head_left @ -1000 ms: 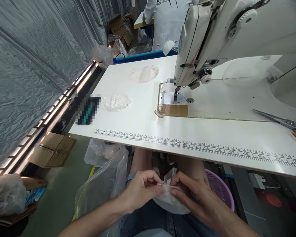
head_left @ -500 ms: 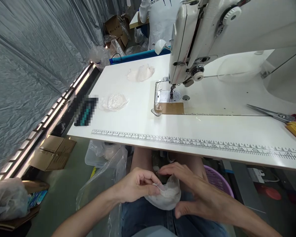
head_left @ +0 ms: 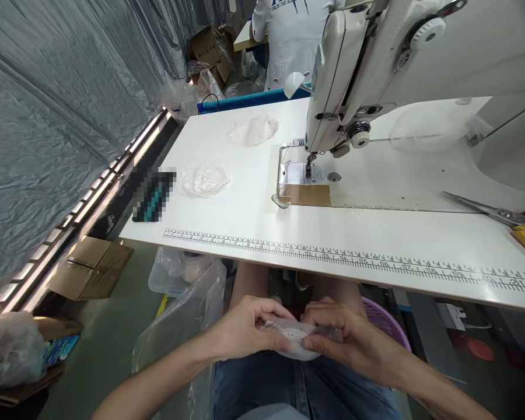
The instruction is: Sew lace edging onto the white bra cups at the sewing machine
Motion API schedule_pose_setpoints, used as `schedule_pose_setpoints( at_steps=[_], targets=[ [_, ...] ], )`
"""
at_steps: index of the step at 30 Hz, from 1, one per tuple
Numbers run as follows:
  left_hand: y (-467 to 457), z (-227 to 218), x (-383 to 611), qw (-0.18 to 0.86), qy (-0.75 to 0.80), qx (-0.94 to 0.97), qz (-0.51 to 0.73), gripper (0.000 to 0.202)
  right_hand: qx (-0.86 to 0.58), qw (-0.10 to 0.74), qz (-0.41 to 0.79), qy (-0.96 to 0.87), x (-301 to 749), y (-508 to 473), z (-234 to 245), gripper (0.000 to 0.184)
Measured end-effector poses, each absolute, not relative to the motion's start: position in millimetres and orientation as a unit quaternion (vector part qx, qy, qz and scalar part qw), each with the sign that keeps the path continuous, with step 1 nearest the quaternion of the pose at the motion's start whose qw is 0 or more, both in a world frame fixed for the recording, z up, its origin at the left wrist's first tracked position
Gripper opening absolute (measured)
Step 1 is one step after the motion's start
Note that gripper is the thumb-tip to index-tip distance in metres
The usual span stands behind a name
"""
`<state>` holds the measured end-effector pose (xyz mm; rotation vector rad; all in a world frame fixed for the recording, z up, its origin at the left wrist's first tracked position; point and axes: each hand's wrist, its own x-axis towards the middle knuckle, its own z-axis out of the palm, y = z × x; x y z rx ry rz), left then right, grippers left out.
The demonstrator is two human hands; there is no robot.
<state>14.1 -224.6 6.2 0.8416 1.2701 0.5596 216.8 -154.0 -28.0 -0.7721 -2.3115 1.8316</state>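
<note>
Above my lap, a small white piece of sheer fabric with a lace-like patch (head_left: 294,333) is stretched between both hands. My left hand (head_left: 256,328) pinches its left side between thumb and fingers. On the other side, my right hand (head_left: 336,331) grips the fabric with the thumb in front and the fingers curled behind. Part of the cloth is hidden by the fingers. Two similar pale lace pieces lie flat on the white table: one lace piece (head_left: 206,181) at the left, and another lace piece (head_left: 255,130) farther back.
A white sewing machine (head_left: 345,76) stands over the table (head_left: 236,219), which has a printed ruler near its front edge. Scissors (head_left: 494,211) lie at the right. Below are a plastic bin (head_left: 168,284) and a purple basket (head_left: 387,324). A person (head_left: 289,46) sits beyond.
My right hand has closed from an open pose onto the fabric's right side. The fabric, earlier cupped and round, is now drawn out between both hands. The view has shifted slightly.
</note>
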Motion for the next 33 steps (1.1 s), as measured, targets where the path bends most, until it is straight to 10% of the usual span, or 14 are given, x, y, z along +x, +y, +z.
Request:
schedule_pose_setpoints(
  at_steps=[33],
  targets=[
    [-215.4,0.1,6.3,0.709,0.568,0.373,0.19,0.021,-0.23,0.016,0.595,-0.77,236.2,-151.3,-36.4,0.022]
  ],
)
